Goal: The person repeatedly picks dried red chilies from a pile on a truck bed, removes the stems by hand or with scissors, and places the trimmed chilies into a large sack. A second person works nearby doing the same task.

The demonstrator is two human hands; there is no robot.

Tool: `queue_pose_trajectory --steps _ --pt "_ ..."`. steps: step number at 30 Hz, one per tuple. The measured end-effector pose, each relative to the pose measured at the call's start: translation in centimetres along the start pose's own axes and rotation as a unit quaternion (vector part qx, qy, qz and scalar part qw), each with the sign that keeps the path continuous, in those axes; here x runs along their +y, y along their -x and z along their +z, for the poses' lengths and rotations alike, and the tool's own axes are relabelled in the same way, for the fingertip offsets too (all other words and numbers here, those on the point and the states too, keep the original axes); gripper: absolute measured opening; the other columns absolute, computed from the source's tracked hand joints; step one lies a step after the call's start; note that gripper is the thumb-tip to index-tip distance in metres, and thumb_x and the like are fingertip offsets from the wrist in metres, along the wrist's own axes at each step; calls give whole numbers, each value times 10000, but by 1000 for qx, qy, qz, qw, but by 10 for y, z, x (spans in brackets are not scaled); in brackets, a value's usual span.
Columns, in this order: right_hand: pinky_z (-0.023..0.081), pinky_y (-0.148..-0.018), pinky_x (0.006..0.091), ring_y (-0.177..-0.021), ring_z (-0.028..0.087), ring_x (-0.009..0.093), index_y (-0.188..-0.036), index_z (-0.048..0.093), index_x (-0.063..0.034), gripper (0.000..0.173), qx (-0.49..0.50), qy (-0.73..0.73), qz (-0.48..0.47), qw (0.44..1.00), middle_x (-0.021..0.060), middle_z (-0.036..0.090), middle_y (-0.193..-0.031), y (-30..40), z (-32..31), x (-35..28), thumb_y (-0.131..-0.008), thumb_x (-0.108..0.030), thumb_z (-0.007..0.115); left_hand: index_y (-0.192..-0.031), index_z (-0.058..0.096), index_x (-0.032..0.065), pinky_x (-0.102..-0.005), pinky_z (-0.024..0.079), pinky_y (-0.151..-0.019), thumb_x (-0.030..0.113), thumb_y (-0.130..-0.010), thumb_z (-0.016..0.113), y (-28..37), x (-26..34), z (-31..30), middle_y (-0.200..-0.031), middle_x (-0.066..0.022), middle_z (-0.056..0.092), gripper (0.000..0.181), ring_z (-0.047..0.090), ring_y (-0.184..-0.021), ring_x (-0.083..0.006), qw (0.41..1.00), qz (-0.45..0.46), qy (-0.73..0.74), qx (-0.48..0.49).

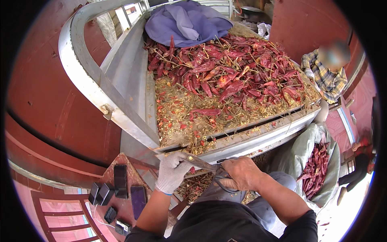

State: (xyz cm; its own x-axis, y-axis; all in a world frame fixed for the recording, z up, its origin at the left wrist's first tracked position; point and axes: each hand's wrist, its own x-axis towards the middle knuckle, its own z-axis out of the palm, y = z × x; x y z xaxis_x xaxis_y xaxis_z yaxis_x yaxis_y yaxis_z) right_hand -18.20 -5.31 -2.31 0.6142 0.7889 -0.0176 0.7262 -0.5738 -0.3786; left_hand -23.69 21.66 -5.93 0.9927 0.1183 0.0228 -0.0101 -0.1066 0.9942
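My right hand [243, 172] is bare and grips the dark loop handles of a pair of worn metal scissors [201, 163]. The blades point left toward my left hand [170, 174], which wears a white knitted glove. Its curled fingers meet the blade end, and whether they pinch anything is hidden. A small red piece of chili [192, 170] shows just below the blades. Beyond both hands, a heap of dried red chilies [223, 66] lies on a metal truck bed [175, 137] strewn with seeds and stems. One loose chili [206, 112] lies nearer me.
Purple cloth [187, 24] covers the heap's far end. A metal side rail [87, 81] curves along the left. Phones [138, 201] and small devices rest on a red stand [121, 158]. At right stands a sack [297, 151] of chilies, with a gloved person [328, 72] beyond.
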Motion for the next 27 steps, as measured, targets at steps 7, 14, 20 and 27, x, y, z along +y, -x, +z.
queue_pose_trajectory --steps 7,14,20,27 --pt "553 -751 547 -807 703 454 -937 612 -25 581 -17 14 -7 1000 208 712 -826 -20 -14 -2 -961 -605 639 -944 701 -37 -270 565 -710 42 -960 714 -4 8 -5 -817 -54 725 82 687 -747 -104 995 -66 68 30" --pt "564 -735 547 -838 720 437 -940 660 -34 504 -35 21 34 999 211 729 -836 -63 -18 -3 -983 -535 644 -1004 733 -61 -292 584 -694 49 -963 716 -7 15 -5 -820 -65 722 118 695 -724 -128 986 -117 77 90" --pt "587 -812 517 -898 726 419 -1017 702 -34 427 21 25 107 994 204 725 -913 -137 -17 -21 -976 -458 674 -1062 696 -43 -321 588 -727 12 -991 673 -3 0 -2 -934 -80 717 93 705 -761 -162 981 -54 168 80" --pt "590 -884 486 -1042 710 365 -1134 708 -76 323 203 56 191 959 173 671 -1135 -145 -25 41 -989 -364 687 -1092 689 -33 -359 596 -872 -45 -980 615 0 -4 -6 -1063 -132 721 135 727 -946 -213 983 -8 167 77"
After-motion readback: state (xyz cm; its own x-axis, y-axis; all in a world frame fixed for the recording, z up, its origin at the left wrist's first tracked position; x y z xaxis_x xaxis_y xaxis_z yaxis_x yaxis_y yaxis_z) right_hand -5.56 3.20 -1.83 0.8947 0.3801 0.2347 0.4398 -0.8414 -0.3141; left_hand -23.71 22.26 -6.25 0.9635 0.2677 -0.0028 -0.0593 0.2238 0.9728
